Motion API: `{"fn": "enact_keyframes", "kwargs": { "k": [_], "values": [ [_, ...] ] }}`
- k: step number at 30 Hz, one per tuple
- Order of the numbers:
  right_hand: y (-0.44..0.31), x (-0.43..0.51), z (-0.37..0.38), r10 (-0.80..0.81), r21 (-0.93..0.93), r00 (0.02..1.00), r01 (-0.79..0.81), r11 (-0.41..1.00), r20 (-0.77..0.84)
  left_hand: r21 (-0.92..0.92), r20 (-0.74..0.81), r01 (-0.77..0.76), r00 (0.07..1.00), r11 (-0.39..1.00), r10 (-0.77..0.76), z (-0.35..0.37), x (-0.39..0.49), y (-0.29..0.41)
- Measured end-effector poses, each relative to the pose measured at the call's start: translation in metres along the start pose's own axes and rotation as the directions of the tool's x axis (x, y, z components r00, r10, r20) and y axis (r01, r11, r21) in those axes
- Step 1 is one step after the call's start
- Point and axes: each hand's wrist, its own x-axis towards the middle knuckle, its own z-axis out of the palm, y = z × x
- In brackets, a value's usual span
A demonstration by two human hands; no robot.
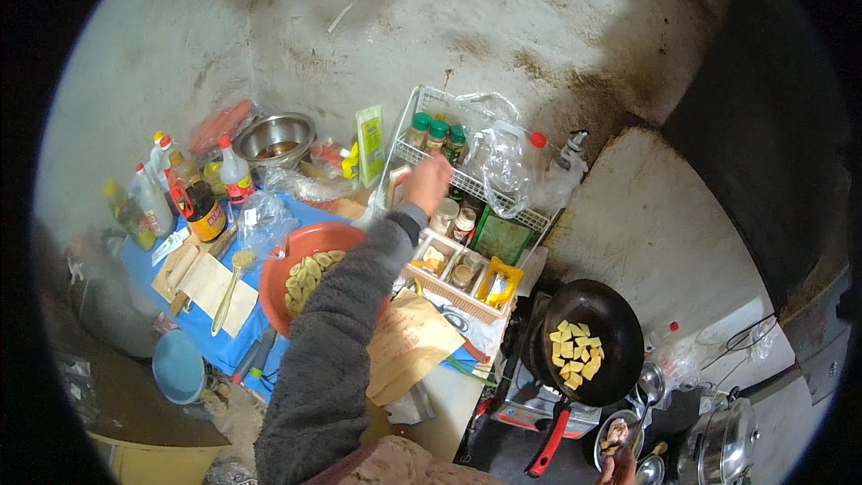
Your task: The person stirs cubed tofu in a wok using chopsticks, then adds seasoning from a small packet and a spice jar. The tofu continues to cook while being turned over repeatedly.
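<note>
My left hand (431, 184), in a dark grey sleeve, reaches to the front rim of a white wire rack (412, 153), just below several green-capped spice jars (436, 136). Its fingers are blurred and partly hidden, so whether they hold anything cannot be seen. At the lower right, my right hand (617, 468) grips the handle of a metal ladle (650, 380). The ladle passes over a metal bowl (598, 448) with pieces of what looks like meat (615, 432). Yellow chunks of food (574, 352) lie in a black wok (616, 323) on a gas stove (522, 392).
A red-orange basin (275, 283) of sliced food is partly behind my left forearm. Sauce bottles (205, 212) and a brush (229, 289) are on the blue-covered table at left. The wok's red handle (551, 438) points towards me. A lidded steel pot (724, 441) stands at right.
</note>
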Motion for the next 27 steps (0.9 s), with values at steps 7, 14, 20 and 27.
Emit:
{"fn": "enact_keyframes", "kwargs": {
  "k": [7,14,20,27],
  "values": [
    [-0.019,-0.011,-0.004,-0.012,0.13,0.994,0.026,0.991,-0.104,0.238,-0.159,-0.046,0.983,0.97,0.086,-0.042,0.08,-0.037],
    [-0.007,-0.028,-0.013,0.157,0.033,0.975,-0.154,0.988,-0.158,0.511,0.215,-0.049,0.974,0.858,-0.073,-0.02,0.097,-0.044],
    [-0.03,-0.044,-0.01,0.217,0.268,0.959,-0.165,0.949,-0.18,0.49,0.051,-0.11,0.994,0.865,0.097,-0.018,0.095,-0.055],
    [-0.04,-0.038,-0.009,0.048,-0.211,0.99,-0.076,0.975,-0.134,0.211,-0.25,-0.089,0.958,0.973,0.142,-0.061,0.107,-0.051]
  ]
}}
